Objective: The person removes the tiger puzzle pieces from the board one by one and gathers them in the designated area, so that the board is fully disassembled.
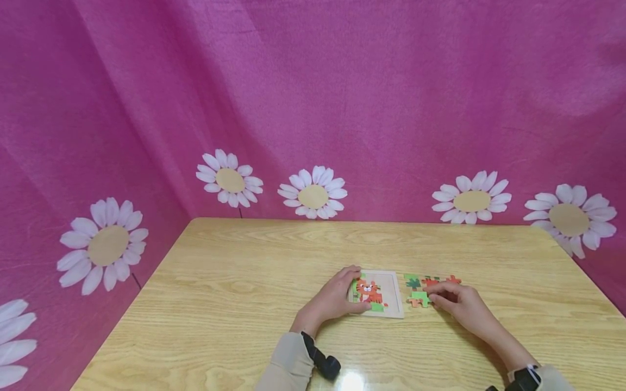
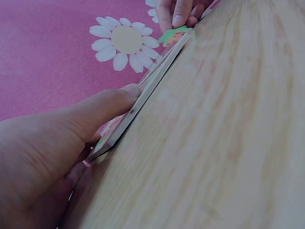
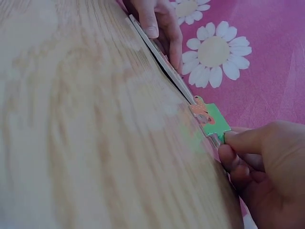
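My left hand [image 1: 332, 296] holds a pale wooden puzzle tray [image 1: 399, 307] at its left side, thumb on the near rim and fingers at the far corner. Assembled pieces in the tray's left part show an orange tiger [image 1: 370, 293] on green; the right part is bare board. To the tray's right, my right hand [image 1: 462, 308] pinches a green-and-orange puzzle piece [image 3: 216, 119] by its right edge between thumb and fingers. In the left wrist view the left thumb [image 2: 112, 102] lies along the rim, and the same puzzle piece [image 2: 172, 36] shows beyond the tray.
Loose puzzle pieces lie just behind the held one: a green one [image 1: 412, 279] and orange ones [image 1: 454, 279], partly behind the right hand. Everything rests on a wood-grain table [image 1: 235, 288]. A pink curtain with daisies [image 1: 371, 108] borders its back and left sides.
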`<move>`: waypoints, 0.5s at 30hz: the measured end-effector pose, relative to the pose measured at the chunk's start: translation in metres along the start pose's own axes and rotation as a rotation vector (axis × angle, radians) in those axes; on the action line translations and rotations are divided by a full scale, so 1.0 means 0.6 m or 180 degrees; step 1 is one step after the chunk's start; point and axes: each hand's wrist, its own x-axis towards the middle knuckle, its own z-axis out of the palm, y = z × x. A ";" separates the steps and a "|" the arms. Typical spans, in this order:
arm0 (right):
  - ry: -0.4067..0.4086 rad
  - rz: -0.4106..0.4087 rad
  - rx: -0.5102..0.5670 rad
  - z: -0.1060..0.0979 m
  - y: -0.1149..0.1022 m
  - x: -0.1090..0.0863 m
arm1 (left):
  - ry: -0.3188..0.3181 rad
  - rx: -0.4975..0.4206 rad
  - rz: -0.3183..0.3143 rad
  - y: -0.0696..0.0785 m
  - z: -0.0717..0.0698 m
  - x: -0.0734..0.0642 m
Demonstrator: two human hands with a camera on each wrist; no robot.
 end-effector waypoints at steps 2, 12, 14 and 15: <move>0.0006 0.0007 -0.0047 0.000 -0.005 -0.001 | -0.0003 -0.0007 -0.0003 0.000 0.000 0.000; -0.0124 0.0148 -0.0256 -0.004 -0.028 0.005 | 0.0010 -0.0017 -0.0008 0.003 -0.001 -0.002; -0.0123 0.0166 -0.0276 -0.003 -0.029 0.007 | 0.0007 -0.0019 -0.0004 0.003 -0.001 -0.002; -0.0127 0.0180 -0.0279 -0.003 -0.030 0.007 | 0.0004 -0.0026 -0.0005 0.003 -0.001 -0.002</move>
